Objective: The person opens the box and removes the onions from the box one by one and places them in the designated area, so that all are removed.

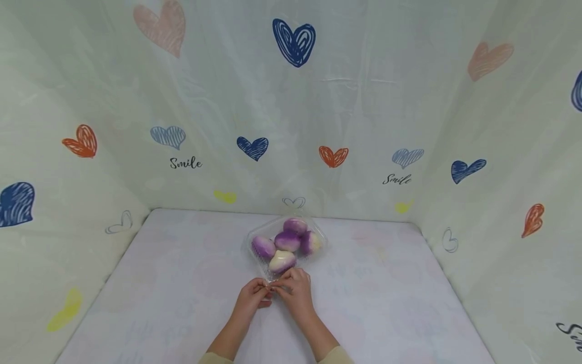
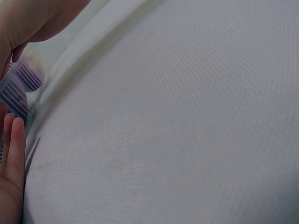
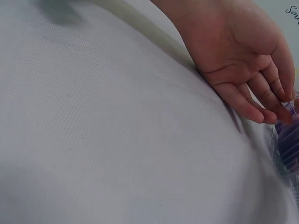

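A clear plastic clamshell box (image 1: 272,228) lies on the table with one corner towards me. Inside are several purple-and-white turnips; the front turnip (image 1: 282,262) shows its pale side. At the near corner, my left hand (image 1: 254,294) pinches the box's edge between thumb and finger. Beside it my right hand (image 1: 296,290) pinches the same corner, its fingertips almost meeting the left ones. In the right wrist view, the right hand (image 3: 238,60) has its thumb and fingers at the clear plastic. The fingertips partly hide the corner itself.
A white cloth covers the table (image 1: 377,293). Pale curtains (image 1: 291,101) printed with hearts and the word "Smile" hang behind it and along both sides. The box stands near the table's back edge.
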The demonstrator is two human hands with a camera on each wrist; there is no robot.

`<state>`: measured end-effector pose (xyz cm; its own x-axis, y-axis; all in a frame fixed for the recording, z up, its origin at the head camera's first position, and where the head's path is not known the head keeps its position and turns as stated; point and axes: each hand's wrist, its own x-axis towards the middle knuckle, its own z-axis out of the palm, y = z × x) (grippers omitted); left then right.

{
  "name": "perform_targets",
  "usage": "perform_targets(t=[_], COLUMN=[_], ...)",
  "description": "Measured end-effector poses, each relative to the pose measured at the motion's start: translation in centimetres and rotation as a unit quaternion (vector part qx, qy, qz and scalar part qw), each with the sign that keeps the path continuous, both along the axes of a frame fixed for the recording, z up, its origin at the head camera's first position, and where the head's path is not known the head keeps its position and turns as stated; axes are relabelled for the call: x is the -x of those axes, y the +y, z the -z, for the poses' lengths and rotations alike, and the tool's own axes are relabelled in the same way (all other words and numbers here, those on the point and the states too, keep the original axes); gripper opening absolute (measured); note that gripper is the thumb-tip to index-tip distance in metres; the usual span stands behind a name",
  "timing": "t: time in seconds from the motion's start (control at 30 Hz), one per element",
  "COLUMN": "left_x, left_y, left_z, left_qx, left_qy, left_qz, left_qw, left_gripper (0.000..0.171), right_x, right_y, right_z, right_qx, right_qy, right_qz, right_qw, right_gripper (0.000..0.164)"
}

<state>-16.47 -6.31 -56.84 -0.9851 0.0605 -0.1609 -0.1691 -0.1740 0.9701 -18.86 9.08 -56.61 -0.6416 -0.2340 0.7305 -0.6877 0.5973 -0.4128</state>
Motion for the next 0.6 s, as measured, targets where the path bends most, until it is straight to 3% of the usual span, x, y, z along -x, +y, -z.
perform_targets(t=[0.13,0.47,0.6], left_x=[0.0,-0.4,-0.4], left_y=[0.0,0.1,0.2], left_z=[0.0,-0.8,-1.0], left_qx=[-0.006,-0.006,-0.013], left_qy=[0.000,-0.014,-0.019], left_qz=[-0.003,-0.014,-0.020], left_qw=[1.0000,0.9998,0.9995], left_gripper=[0.005,0.007,0.010], right_x=[0.2,0.8,1.0], right_y=[0.1,0.3,0.3], right_z=[0.0,-0.6,-0.8], right_qx=[0.000,0.016,0.015], right_qy=[0.001,-0.016,-0.021], right_qz=[-0.020,-0.108,-0.123], right_qw=[1.000,0.994,0.992], right_gripper=[0.015,0.012,0.007])
